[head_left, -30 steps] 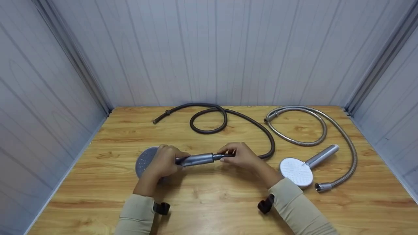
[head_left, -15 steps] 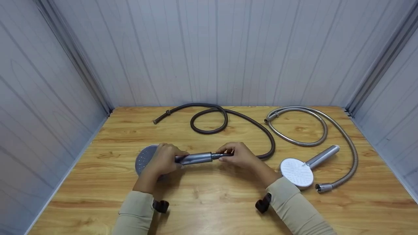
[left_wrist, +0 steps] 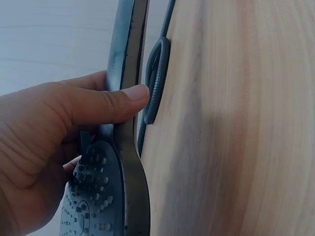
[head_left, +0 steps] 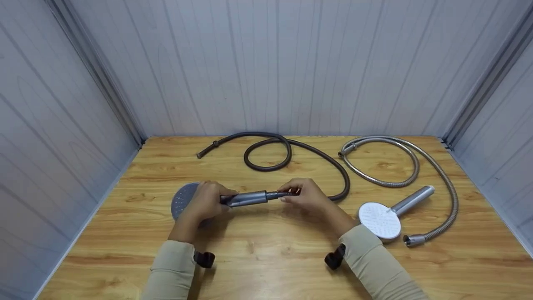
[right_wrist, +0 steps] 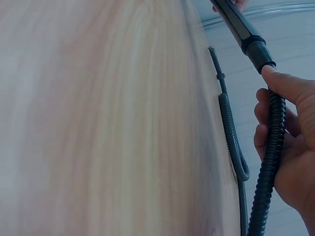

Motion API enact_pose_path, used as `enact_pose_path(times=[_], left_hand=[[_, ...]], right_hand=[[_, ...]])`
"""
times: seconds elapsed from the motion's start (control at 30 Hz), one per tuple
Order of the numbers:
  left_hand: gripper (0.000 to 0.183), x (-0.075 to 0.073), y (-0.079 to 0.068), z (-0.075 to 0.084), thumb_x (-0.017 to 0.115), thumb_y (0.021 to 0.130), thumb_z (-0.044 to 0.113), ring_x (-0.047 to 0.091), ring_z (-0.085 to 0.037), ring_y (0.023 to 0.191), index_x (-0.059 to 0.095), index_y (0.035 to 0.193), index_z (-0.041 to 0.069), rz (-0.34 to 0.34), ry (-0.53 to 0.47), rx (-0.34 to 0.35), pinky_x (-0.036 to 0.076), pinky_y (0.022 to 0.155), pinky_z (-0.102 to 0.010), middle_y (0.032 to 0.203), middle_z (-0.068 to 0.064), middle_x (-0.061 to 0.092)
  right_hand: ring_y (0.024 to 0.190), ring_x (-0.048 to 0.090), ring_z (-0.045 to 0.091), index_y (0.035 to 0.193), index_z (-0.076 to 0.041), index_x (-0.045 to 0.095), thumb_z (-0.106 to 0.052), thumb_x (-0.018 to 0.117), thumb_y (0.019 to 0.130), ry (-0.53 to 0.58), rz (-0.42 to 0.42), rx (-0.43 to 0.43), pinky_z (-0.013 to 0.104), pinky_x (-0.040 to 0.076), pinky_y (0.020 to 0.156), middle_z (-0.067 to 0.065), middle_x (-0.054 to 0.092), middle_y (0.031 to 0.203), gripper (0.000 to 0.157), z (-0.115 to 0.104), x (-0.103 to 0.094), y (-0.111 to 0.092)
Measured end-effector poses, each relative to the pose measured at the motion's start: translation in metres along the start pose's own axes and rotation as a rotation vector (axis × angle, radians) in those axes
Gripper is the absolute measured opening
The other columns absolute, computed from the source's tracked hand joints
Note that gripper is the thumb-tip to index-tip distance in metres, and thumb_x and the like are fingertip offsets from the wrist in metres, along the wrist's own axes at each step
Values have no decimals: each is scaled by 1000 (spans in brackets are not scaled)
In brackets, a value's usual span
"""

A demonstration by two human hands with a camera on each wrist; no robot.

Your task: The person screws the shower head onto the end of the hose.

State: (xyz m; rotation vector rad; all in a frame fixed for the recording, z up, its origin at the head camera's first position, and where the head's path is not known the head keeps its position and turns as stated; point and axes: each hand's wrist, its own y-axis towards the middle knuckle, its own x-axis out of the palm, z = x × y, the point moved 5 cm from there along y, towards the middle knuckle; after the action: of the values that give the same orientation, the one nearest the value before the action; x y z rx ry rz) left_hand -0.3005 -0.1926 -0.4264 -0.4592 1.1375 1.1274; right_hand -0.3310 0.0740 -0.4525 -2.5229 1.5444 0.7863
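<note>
1. The dark grey hand shower (head_left: pixel 249 198) is lying crosswise between the two hands near the middle of the table (head_left: pixel 266 258), its spray face to the left and its handle pointing right; it is apparently being held off the wood, judging by the shadow beneath.
2. The left hand (head_left: pixel 207 200) is gripping it where handle meets head, thumb across one side and fingers behind, probably to stop it turning.
3. The right hand (head_left: pixel 306 196) is closing lightly round the dark ridged hose (head_left: pixel 267 168), thumb tip touching the tapered hose fitting (head_left: pixel 272 195), a hold that seems to be suiting lining up or twisting.
4. The fitting is sitting in line with the handle's end; how firmly it is joined, I cannot tell.
5. The hose is running behind the right wrist into a loop, its free end resting at the back left, presumably leaving slack.
6. Further right, the silver hand shower (head_left: pixel 379 220) is lying face up inside the curve of the silver hose (head_left: pixel 453 204), perhaps as a matching set.
7. The left wrist view is showing the raised spray nozzles close up; the right wrist view is revealing the hose ridges and curled fingers; only the head view is showing the silver pieces.
</note>
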Motion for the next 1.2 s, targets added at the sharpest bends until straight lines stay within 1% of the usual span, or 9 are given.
enact_pose_path(times=[0.23,0.47,0.57,0.7,0.77,0.87,1.07,1.2], left_hand=[[41,1,4,-6,88,67,8,66,-22,91,78,106,17,-17,-20,-16,35,99,-47,94,1,74],[41,2,9,-12,89,66,8,68,-24,92,78,105,15,-37,-31,8,32,105,-51,95,-2,75],[41,3,11,-15,88,68,7,68,-24,93,78,106,14,-58,-38,18,28,108,-52,97,-2,74],[40,3,14,-20,86,70,4,68,-24,97,77,108,12,-93,-51,19,21,112,-54,99,-2,74],[40,1,14,-21,85,70,2,68,-25,99,76,109,10,-108,-68,1,18,113,-53,101,-4,74],[41,0,14,-23,84,71,-1,67,-26,100,76,110,8,-120,-72,-15,17,114,-52,102,-6,73],[42,2,13,-27,83,72,-2,66,-28,103,75,111,7,-124,-24,-41,18,114,-52,104,-7,73],[41,3,13,-30,81,73,-4,65,-30,105,74,112,7,-122,-16,-63,18,114,-51,105,-9,73]], right_hand=[[82,60,22,107,-4,75,-7,75,85,22,-6,35,27,48,68,11,70,99,22,2,2,2],[79,59,15,104,-10,77,-11,76,85,-18,1,36,27,48,68,4,71,96,19,4,5,4],[79,59,15,103,-9,77,-10,76,85,-36,13,29,28,49,69,3,71,95,18,5,7,5],[80,59,15,103,-10,77,-10,76,85,-49,16,45,29,49,70,2,70,95,18,5,11,7],[79,59,15,104,-10,77,-10,75,86,-62,6,45,30,49,70,1,70,95,18,3,14,8],[78,59,14,105,-11,76,-11,74,87,-88,-6,34,30,49,69,0,70,94,18,1,17,10],[78,59,12,107,-10,76,-10,72,89,-110,-29,23,29,49,69,1,70,96,19,1,23,11],[81,59,13,108,-9,75,-8,71,89,-110,-32,28,29,49,71,3,70,99,19,2,27,12]])
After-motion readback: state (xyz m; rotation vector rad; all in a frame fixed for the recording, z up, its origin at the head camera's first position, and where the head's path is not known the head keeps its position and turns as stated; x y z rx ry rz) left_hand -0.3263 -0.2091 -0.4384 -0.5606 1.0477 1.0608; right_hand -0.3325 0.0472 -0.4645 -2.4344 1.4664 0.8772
